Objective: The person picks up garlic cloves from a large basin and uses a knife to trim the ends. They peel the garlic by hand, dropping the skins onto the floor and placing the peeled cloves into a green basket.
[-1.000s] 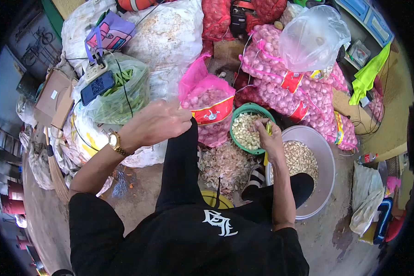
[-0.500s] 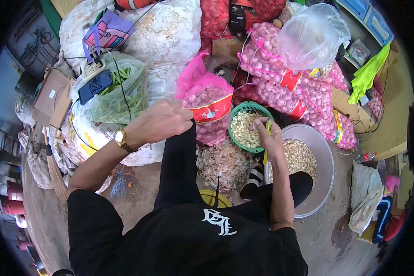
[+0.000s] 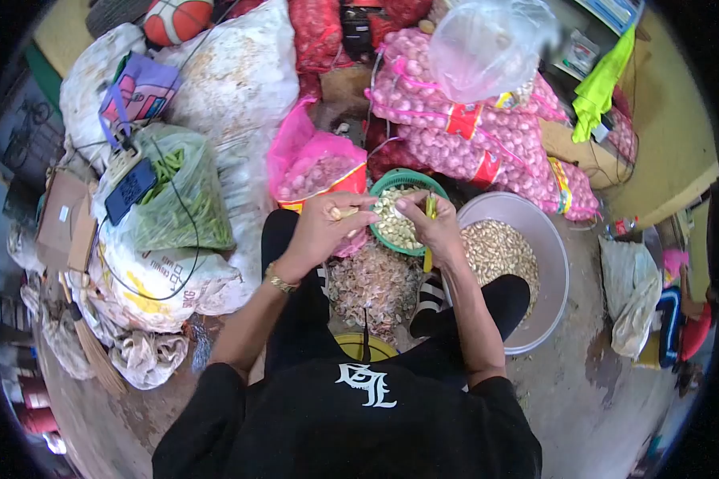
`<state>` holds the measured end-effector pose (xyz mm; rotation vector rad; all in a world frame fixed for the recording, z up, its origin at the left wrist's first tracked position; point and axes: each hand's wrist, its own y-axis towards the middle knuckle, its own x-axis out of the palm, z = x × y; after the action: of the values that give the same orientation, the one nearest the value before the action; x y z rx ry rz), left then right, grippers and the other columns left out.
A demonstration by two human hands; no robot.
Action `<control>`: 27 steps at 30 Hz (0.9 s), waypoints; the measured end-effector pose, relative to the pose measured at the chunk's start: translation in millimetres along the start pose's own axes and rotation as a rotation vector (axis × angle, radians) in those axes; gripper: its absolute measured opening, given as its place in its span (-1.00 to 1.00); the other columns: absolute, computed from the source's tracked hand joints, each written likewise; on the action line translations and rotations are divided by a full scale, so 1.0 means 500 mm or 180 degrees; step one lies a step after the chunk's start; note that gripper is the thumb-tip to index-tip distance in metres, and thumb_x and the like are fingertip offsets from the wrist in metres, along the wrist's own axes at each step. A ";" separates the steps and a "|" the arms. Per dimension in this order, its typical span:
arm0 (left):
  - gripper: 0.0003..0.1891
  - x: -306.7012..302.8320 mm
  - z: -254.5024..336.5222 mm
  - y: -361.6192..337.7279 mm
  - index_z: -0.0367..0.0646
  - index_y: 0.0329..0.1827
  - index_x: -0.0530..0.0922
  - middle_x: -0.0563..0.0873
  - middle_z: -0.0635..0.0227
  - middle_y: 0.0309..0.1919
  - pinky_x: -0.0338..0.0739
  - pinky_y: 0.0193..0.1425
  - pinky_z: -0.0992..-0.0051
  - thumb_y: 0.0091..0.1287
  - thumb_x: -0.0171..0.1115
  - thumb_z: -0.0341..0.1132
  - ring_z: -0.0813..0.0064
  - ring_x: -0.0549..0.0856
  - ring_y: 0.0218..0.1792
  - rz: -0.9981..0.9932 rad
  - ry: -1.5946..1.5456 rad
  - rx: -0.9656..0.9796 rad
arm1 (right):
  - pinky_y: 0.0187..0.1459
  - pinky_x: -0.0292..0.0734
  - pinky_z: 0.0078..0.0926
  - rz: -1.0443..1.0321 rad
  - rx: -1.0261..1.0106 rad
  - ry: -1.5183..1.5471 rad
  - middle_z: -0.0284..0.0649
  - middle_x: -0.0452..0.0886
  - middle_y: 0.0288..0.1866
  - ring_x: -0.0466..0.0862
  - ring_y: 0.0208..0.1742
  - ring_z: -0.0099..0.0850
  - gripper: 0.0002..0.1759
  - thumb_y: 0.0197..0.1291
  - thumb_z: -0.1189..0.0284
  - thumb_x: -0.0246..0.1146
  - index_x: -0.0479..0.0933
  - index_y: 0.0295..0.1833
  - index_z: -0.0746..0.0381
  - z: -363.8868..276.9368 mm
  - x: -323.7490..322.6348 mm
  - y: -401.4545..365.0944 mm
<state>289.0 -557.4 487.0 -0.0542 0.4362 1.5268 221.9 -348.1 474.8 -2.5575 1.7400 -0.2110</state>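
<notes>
My left hand (image 3: 327, 227) is closed, pinching a pale garlic clove (image 3: 343, 213) between thumb and fingers. Close to its right, my right hand (image 3: 433, 223) grips a small yellow knife (image 3: 429, 209); its blade is hard to make out. Just beyond and between both hands, a green basket (image 3: 411, 177) holds peeled garlic cloves (image 3: 395, 217). A heap of papery garlic skins (image 3: 375, 287) lies on the floor beneath my hands. To the right, a large whitish basin (image 3: 553, 279) contains many cloves (image 3: 499, 255).
A pink mesh bag of garlic (image 3: 319, 168) stands open ahead, with more stacked garlic bags (image 3: 487, 128) behind. White sacks (image 3: 232, 88) fill the left, bearing a bag of green vegetables (image 3: 180, 199) and a phone (image 3: 130, 191). A yellow container (image 3: 359, 347) sits between my legs.
My left hand has come down and right, from above my knee to beside my right hand, and a clove now shows in it. The view has shifted; the right hand still holds the knife.
</notes>
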 end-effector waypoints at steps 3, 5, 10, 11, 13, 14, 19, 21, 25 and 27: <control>-0.76 0.075 -0.001 0.020 -0.34 -0.04 0.69 0.74 0.42 -0.30 0.52 -0.20 0.64 0.29 0.38 -0.40 0.70 0.65 -0.32 0.0122 -0.1071 -0.0344 | -0.41 0.36 -0.68 0.0081 -0.0446 0.0308 -0.50 0.60 -0.45 0.49 -0.45 -0.73 -0.86 0.25 0.37 0.41 0.65 -0.25 0.21 -0.015 0.020 -0.005; -0.76 0.100 -0.013 0.031 -0.33 0.00 0.67 0.71 0.45 -0.37 0.47 -0.36 0.69 0.33 0.35 -0.40 0.75 0.61 -0.44 0.0420 -0.1552 -0.0362 | -0.35 0.41 -0.67 0.0255 -0.0561 0.0302 -0.45 0.65 -0.41 0.53 -0.41 -0.72 -0.87 0.26 0.40 0.39 0.66 -0.24 0.24 0.003 0.014 0.005; -0.79 0.119 -0.033 0.049 -0.26 -0.08 0.70 0.66 0.53 -0.44 0.24 -0.57 0.73 0.32 0.37 -0.33 0.85 0.47 -0.58 0.0626 -0.2011 -0.0655 | -0.24 0.48 -0.66 0.0592 -0.0683 0.0116 -0.40 0.70 -0.33 0.58 -0.32 -0.70 -0.83 0.35 0.40 0.31 0.67 -0.20 0.29 0.013 0.024 0.007; -0.78 0.116 -0.034 0.051 -0.23 -0.07 0.68 0.63 0.54 -0.48 0.21 -0.61 0.74 0.32 0.37 -0.29 0.84 0.47 -0.60 0.0530 -0.2313 -0.0891 | -0.22 0.49 -0.65 0.0657 -0.0779 0.0163 -0.39 0.70 -0.33 0.58 -0.31 -0.69 -0.83 0.37 0.40 0.28 0.66 -0.19 0.29 0.014 0.026 0.008; -0.76 0.109 -0.036 0.054 -0.21 -0.07 0.67 0.60 0.55 -0.52 0.18 -0.66 0.75 0.33 0.37 -0.25 0.82 0.47 -0.63 0.0429 -0.2621 -0.1135 | -0.21 0.50 -0.65 0.0514 -0.0806 0.0216 -0.37 0.70 -0.33 0.59 -0.31 -0.67 -0.83 0.39 0.41 0.26 0.66 -0.16 0.30 0.007 0.021 0.008; -0.76 0.104 -0.034 0.055 -0.18 -0.08 0.65 0.57 0.56 -0.55 0.15 -0.68 0.76 0.34 0.35 -0.22 0.81 0.47 -0.64 0.0291 -0.2937 -0.1287 | -0.19 0.51 -0.65 0.0365 -0.0835 0.0277 -0.36 0.70 -0.33 0.60 -0.31 -0.65 -0.82 0.41 0.41 0.23 0.66 -0.13 0.30 0.004 0.018 0.009; -0.77 0.097 -0.059 0.064 -0.16 -0.03 0.57 0.48 0.53 -0.60 0.19 -0.72 0.69 0.43 0.22 -0.19 0.73 0.42 -0.67 -0.0256 -0.3717 -0.1593 | -0.17 0.53 -0.64 0.0197 -0.0763 0.0195 -0.33 0.70 -0.32 0.62 -0.29 -0.62 -0.82 0.41 0.42 0.23 0.64 -0.11 0.32 -0.014 0.012 0.008; -0.79 0.098 -0.059 0.067 -0.12 -0.12 0.55 0.45 0.55 -0.59 0.14 -0.72 0.70 0.43 0.23 -0.16 0.74 0.40 -0.64 -0.0391 -0.4065 -0.1892 | -0.17 0.53 -0.64 0.0136 -0.0808 0.0216 -0.34 0.70 -0.32 0.63 -0.29 -0.62 -0.82 0.39 0.42 0.26 0.64 -0.12 0.33 -0.018 0.011 0.012; -0.76 0.101 -0.075 0.067 -0.09 -0.15 0.53 0.46 0.56 -0.57 0.11 -0.70 0.71 0.43 0.24 -0.10 0.74 0.41 -0.61 -0.0582 -0.3927 -0.1945 | -0.19 0.52 -0.64 0.0156 -0.1110 -0.0121 -0.38 0.68 -0.35 0.60 -0.31 -0.65 -0.83 0.31 0.40 0.34 0.63 -0.20 0.32 0.008 0.002 0.030; -0.72 0.107 -0.091 0.069 -0.07 -0.11 0.54 0.48 0.56 -0.53 0.12 -0.71 0.72 0.43 0.24 -0.04 0.73 0.41 -0.61 -0.0384 -0.4126 -0.2018 | -0.21 0.51 -0.64 0.0141 -0.1056 -0.0002 -0.39 0.67 -0.37 0.59 -0.32 -0.67 -0.82 0.29 0.39 0.37 0.63 -0.23 0.31 0.013 -0.012 0.040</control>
<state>243.6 -518.2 436.8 0.3924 -1.0561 1.2302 202.0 -350.1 465.5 -2.7285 1.9769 0.0890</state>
